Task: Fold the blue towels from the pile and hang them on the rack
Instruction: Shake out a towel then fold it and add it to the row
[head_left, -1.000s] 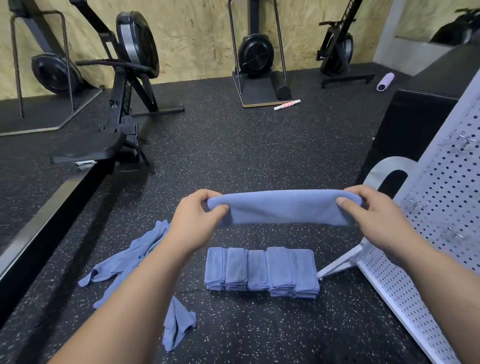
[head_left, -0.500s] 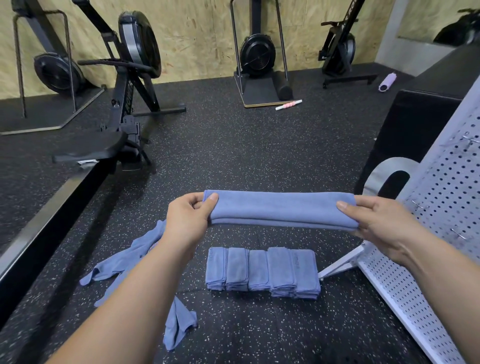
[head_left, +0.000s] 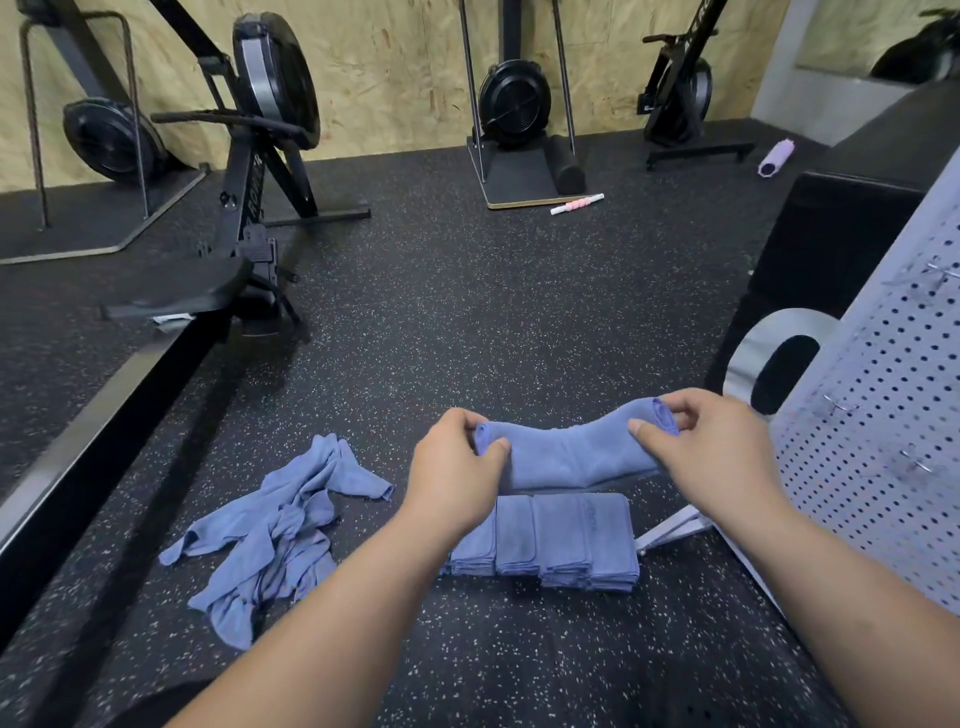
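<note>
Just above the floor (head_left: 467, 322), at 6 o'clock in my view, I held one towel (head_left: 566, 454) as a folded band. It hung in the air right over the stack (head_left: 563, 540) without touching it. My left hand (head_left: 452, 470) pinched its 9 o'clock end, thumb against curled fingers. My right hand (head_left: 714, 447) clamped the 3 o'clock end the same way, so neither hand was free.

The band sagged in the middle, and that was my worry. As I judged it, only fingertips held the layers together, so a loose pinch would let them slide and the fold go crooked. Bringing the ends together unevenly would leave ragged edges. A dropped end would land on the stack at the band's 6 o'clock and knock its columns askew. Later, the hooks (head_left: 836, 408) could snag the cloth if I dragged it across the rack (head_left: 883, 364).

By my count:
- One towel was in hand.
- Four folded columns showed side by side in the stack, with perhaps another hidden behind my left wrist.
- One loose pile (head_left: 270, 530) lay at 8 o'clock, too tangled to count its towels.
- One rack leaned at 3 o'clock, with three hooks I could make out
</note>
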